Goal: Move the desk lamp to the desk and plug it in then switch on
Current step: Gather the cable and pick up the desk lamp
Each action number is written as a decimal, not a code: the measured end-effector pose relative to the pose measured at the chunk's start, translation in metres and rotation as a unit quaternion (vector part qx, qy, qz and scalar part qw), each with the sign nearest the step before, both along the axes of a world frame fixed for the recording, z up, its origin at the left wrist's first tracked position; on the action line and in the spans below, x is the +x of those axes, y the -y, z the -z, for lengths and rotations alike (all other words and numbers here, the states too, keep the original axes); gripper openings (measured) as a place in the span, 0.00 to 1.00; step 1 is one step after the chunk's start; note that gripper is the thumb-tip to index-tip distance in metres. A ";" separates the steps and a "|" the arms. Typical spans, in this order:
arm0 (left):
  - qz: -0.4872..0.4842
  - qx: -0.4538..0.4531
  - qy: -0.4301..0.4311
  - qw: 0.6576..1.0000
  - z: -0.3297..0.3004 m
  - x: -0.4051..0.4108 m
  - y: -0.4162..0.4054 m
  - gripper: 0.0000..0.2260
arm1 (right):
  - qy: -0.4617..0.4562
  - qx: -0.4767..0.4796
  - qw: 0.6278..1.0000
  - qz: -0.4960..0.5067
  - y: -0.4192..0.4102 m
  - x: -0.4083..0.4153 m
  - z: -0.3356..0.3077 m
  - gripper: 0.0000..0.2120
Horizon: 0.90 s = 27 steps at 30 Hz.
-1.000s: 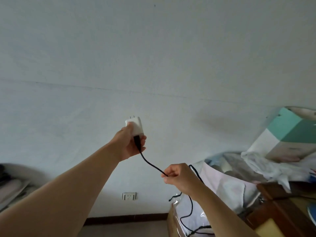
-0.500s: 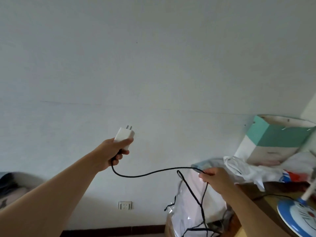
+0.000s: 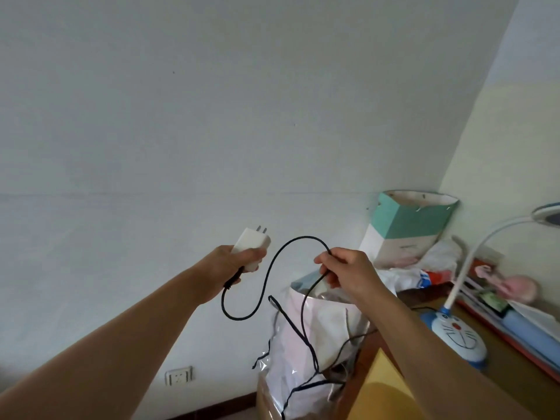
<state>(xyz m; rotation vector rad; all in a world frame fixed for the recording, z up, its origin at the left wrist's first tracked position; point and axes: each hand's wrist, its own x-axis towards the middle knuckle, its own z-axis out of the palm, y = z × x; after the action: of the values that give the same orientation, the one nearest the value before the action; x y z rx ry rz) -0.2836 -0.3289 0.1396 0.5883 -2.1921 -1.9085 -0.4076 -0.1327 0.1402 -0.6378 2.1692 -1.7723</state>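
My left hand (image 3: 224, 268) grips a white plug adapter (image 3: 251, 244) with its two prongs pointing up and to the right. A black cable (image 3: 266, 274) loops from the adapter to my right hand (image 3: 348, 269), which pinches it, then hangs down past a bag. The desk lamp (image 3: 459, 336), with a blue and white cartoon-cat base and a white bendy neck, stands on the wooden desk (image 3: 515, 380) at the right. Low on the wall sits a white wall socket (image 3: 178, 375), well below both hands.
A clear plastic bag (image 3: 306, 353) of pale things stands by the desk's left end. A teal and white paper bag (image 3: 406, 225) leans in the corner. Books, folders and a pink soft item (image 3: 512, 286) lie along the desk's right side.
The view has swung right, showing the whole lamp. My right hand has risen and come closer to my left, so the cable now forms a tall loop between them.
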 end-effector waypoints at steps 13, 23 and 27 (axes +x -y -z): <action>0.182 0.081 -0.038 0.979 -0.004 -0.020 -0.055 0.24 | -0.016 -0.166 0.984 -0.068 -0.010 0.024 -0.041 0.12; 0.138 0.170 -0.094 0.971 -0.015 -0.024 -0.056 0.10 | 0.034 -0.218 0.975 -0.015 -0.019 0.032 -0.031 0.12; 0.111 0.179 -0.088 0.974 -0.021 -0.026 -0.053 0.10 | 0.080 -0.092 0.992 0.009 -0.028 0.038 -0.008 0.16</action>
<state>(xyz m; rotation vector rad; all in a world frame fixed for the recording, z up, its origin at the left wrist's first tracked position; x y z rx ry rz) -0.3096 -0.2763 0.1601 0.2127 -1.8841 -2.3936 -0.3698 -0.1051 0.1485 -0.4988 1.9286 -1.9776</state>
